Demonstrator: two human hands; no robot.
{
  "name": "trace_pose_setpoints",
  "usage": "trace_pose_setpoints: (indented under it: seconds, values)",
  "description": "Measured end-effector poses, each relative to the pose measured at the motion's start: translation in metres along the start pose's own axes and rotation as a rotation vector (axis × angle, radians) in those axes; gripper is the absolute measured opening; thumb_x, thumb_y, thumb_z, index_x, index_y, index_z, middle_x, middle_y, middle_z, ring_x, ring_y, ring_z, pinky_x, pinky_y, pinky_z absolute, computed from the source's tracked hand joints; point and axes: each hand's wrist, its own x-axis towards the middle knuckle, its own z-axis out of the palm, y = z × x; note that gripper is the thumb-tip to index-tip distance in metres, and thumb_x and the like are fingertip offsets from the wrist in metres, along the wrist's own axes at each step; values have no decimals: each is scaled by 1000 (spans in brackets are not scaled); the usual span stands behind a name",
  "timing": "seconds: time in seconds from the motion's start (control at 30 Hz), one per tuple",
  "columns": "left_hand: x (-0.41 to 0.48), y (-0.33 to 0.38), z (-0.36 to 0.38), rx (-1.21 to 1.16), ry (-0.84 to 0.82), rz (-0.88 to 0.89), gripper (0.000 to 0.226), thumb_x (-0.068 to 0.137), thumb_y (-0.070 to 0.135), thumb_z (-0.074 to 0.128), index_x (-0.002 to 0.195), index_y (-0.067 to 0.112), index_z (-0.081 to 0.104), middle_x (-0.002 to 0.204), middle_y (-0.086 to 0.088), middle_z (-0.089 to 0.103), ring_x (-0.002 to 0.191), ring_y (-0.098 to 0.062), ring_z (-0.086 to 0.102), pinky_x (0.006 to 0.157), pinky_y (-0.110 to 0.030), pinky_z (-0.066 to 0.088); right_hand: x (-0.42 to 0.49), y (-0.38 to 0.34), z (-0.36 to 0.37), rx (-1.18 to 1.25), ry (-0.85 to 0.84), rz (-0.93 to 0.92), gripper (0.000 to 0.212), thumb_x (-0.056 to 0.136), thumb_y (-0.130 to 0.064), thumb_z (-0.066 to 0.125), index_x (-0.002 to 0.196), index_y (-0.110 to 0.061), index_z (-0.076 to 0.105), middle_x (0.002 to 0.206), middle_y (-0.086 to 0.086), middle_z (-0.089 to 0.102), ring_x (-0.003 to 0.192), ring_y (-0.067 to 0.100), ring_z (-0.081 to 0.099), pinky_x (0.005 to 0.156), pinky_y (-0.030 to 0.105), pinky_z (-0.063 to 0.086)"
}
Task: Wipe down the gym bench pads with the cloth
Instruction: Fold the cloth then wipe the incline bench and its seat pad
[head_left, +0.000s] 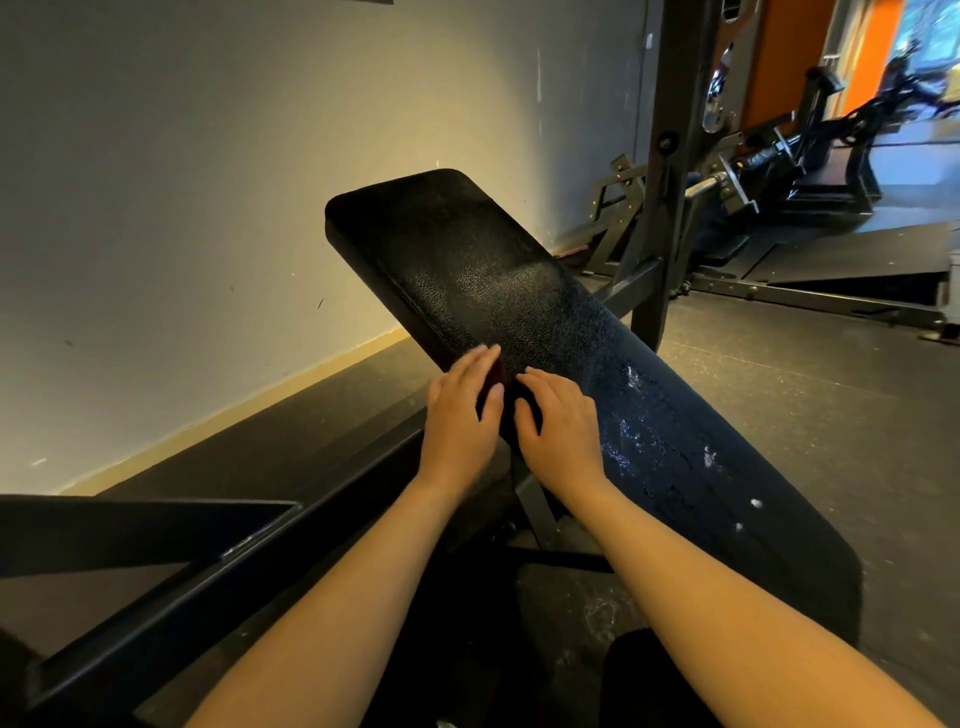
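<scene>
Right now both our hands sit side by side on the near-middle of the bench pad (467, 270), at its left edge. Its long axis climbs away from us, from lower right up to a rounded far end at upper left. Our left hand (460, 415) lies flat with the fingers fairly straight, pressing down. Our right hand (561, 426) is just beside it with the fingers bent, and we cannot tell whether it grips anything. Between them a dark reddish scrap shows, which we take to be the cloth (497, 375); most of it is hidden under the palms. The larger unwiped stretch seems to lie ahead and up the slope, so we judge the next stroke should run along the pad's length, the left hand leading since it reaches further up. Wet streaks (636, 387) glisten on the surface to the right of our right hand, nearer us. A rack upright (670, 171) stands beyond the pad's right side, well apart from the hands. The wall (182, 208) lies to the left, and a black frame bar (171, 587) crosses low on our left. Nothing lies on the pad in the stroke's way.
</scene>
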Motion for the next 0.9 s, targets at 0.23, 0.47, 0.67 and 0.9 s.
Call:
trace_pose_setpoints:
  seconds: [0.23,0.47,0.67,0.9]
  values:
    - [-7,5,19,18,93,-80,42,103,37,50,144,26,54,151,9,42,133,-16,34,102,-23,28,0,4,-1,77,15,20,37,98,-26,56,134,-18,60,143,-2,53,132,15,48,104,35,42]
    - [-53,24,49,-18,21,-10,40,102,34,51,142,31,55,148,14,43,121,-9,33,87,-11,29,-27,20,-21,235,6,135,33,101,-11,51,132,-13,61,135,-4,49,120,4,47,104,22,40]
    - [-44,21,34,-5,11,80,36,101,20,56,137,23,61,140,7,56,117,-17,49,99,-4,24,-22,13,-29,243,-7,168,31,100,-10,50,127,-14,64,125,-3,56,114,7,50,100,23,41]
    - [21,25,-12,-54,81,-89,48,105,30,49,152,23,42,160,4,35,147,-11,29,118,-27,21,24,-14,-24,271,-69,138,34,102,-21,49,134,-17,60,126,-2,62,119,15,53,100,28,42]
